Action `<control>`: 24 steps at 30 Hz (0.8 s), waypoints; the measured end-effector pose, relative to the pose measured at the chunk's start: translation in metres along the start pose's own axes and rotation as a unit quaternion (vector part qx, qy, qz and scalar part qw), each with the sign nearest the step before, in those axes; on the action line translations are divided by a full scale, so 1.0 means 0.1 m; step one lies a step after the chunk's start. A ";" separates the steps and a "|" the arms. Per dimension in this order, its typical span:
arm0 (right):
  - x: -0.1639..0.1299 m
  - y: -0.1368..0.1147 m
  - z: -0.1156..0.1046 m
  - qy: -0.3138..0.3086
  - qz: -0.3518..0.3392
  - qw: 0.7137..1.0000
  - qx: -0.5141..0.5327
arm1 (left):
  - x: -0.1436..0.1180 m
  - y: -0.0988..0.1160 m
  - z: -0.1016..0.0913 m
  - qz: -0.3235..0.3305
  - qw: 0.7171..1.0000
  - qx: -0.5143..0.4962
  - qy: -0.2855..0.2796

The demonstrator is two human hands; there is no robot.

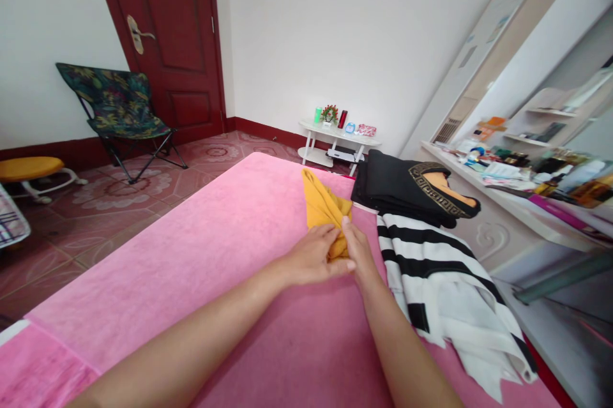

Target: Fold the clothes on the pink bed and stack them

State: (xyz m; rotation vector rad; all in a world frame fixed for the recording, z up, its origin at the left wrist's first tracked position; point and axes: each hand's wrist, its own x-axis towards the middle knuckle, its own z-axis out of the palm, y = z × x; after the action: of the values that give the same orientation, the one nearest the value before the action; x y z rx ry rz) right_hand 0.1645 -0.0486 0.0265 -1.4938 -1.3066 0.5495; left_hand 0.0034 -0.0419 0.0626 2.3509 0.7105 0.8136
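A mustard-yellow cloth (322,204) lies bunched on a pink blanket (201,267) that covers the bed. My left hand (313,256) rests on the cloth's near end, fingers curled over the fabric. My right hand (357,248) presses against the same end from the right, its fingers pinching the yellow fabric. Both forearms reach in from the bottom of the view.
A black-and-white striped garment (440,280) lies to the right of my hands, a folded black garment (402,188) beyond it. A cluttered shelf (517,197) runs along the right. A folding chair (122,111), a red door (167,31) and a small white table (338,136) stand farther off.
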 end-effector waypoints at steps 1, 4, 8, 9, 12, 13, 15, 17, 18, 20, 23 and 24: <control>0.00 -0.01 -0.01 -0.018 0.017 0.999 0.039 | -0.02 0.09 0.06 0.020 1.000 0.005 -0.011; 0.02 0.00 -0.01 -0.034 0.061 0.989 0.132 | -0.06 0.13 0.17 0.047 0.997 -0.051 -0.020; 0.02 0.00 0.01 -0.015 0.104 0.976 0.193 | 0.01 -0.26 0.22 -0.043 0.956 -0.283 0.063; 0.01 -0.01 0.01 -0.018 0.113 0.972 0.205 | 0.03 -0.40 0.22 -0.095 0.933 -0.326 0.120; -0.05 -0.09 0.05 -0.012 0.134 0.962 0.237 | 0.08 -0.80 0.21 -0.195 0.877 -0.347 0.269; -0.07 -0.14 0.07 0.000 0.136 0.960 0.244 | 0.08 -0.90 0.20 -0.200 0.872 -0.338 0.292; -0.12 -0.25 0.08 0.016 0.132 0.956 0.261 | 0.09 -1.00 0.18 -0.192 0.876 -0.330 0.296; -0.18 -0.41 0.04 0.026 0.126 0.950 0.284 | 0.08 -1.03 0.17 -0.179 0.885 -0.328 0.278; -0.20 -0.50 -0.01 0.030 0.124 0.947 0.294 | 0.07 -1.02 0.17 -0.173 0.891 -0.327 0.264; -0.26 -0.70 -0.20 0.039 0.117 0.944 0.306 | 0.06 -1.00 0.18 -0.163 0.900 -0.323 0.244; -0.35 -0.98 -0.68 0.080 0.083 0.953 0.281 | 0.05 -1.00 0.20 -0.164 0.903 -0.315 0.243; -0.38 -1.06 -0.87 0.101 0.072 0.959 0.255 | 0.05 -1.01 0.20 -0.165 0.903 -0.311 0.244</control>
State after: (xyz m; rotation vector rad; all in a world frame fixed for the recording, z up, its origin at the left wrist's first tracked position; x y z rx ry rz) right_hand 0.1796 -0.1306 0.1417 -1.1775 -0.8192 0.7419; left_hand -0.0099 0.0264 -0.0138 1.4165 0.8584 1.2624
